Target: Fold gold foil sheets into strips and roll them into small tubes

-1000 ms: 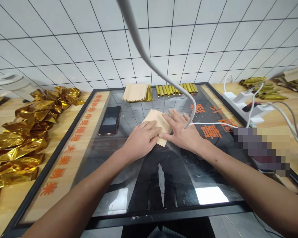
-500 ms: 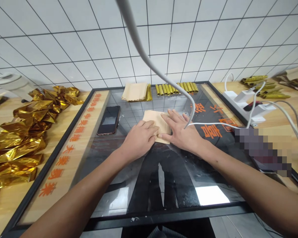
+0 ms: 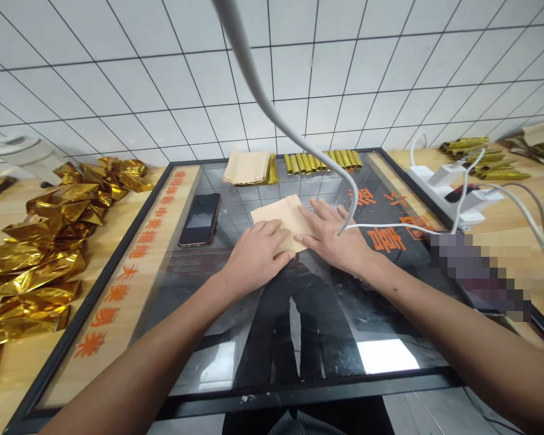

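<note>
A tan paper sheet (image 3: 276, 210) lies tilted on the glass tabletop, under both hands. My left hand (image 3: 260, 251) rests on its lower left part, with fingers laid over the paper and the thumb stretched out to the right. From the other side, my right hand (image 3: 333, 238) lies on the right edge, its fingers apart and flat. Between the two hands part of the sheet is covered. Behind them sits a stack of tan papers (image 3: 247, 167) with gold foil showing at its right side. Beside that stack is a row of small gold paper rolls (image 3: 301, 164).
A phone (image 3: 200, 219) lies on the glass to the left. Folded gold foil pieces (image 3: 45, 254) cover the wood at far left. A thick grey cable (image 3: 272, 112) hangs across the view. To the right stand a white power strip (image 3: 439, 190) with cords and more gold rolls (image 3: 503, 169).
The tan sheet has turned on the glass, its upper left corner swinging out to the left. My left hand's thumb has stretched further right; the right hand has hardly moved.
</note>
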Demonstrator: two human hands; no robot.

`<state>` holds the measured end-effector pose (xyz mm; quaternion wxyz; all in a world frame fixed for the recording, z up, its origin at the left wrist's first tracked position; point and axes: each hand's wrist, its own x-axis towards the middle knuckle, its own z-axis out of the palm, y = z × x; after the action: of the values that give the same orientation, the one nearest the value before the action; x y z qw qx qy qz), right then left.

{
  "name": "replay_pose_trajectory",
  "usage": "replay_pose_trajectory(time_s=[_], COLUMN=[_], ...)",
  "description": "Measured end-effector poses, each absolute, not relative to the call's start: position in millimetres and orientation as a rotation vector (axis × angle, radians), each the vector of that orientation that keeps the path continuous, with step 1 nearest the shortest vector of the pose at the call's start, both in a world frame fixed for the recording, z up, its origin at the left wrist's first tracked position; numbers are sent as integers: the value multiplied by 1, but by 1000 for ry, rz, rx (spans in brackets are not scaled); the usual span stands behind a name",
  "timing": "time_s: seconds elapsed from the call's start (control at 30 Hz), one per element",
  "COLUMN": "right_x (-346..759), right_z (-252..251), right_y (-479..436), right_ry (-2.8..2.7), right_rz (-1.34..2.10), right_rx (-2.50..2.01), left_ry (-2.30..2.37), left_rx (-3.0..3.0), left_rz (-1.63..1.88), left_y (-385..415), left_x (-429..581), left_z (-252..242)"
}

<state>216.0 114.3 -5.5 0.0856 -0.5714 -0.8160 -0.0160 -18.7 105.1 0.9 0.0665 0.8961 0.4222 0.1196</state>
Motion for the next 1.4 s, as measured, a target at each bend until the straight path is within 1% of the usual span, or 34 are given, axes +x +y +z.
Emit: replay_pose_trajectory(time_s=[0.17,0.3,0.4,0.6,0.93,1.13,1.4], right_x=[229,224,222,239,221,238,218], right_z=[-1,-3,-7,-7,-7,0,-8], right_y=[130,121,118,145,119,139,115], right_ry=[-2341,-2372,-2388,-2243,-2368,-2248,-2412], right_rz=[-51,-67,-10,-17,-28,-29,9], right_rx=[-1831,-1742,-1702,-1856,-1707,-1893,-1672], left_ry=[1282,1293,1242,1263,1264,1272,1272], left_rx=[2694,2695,2659,2630,2651,2655,2660], left_rz=[308,342,383,357,365,360,334], left_y=[104,103,103,103,101,101,100], left_x=[-17,-16,-17,-16,-15,-14,-13], left_z=[7,6,3,1,1,1,4])
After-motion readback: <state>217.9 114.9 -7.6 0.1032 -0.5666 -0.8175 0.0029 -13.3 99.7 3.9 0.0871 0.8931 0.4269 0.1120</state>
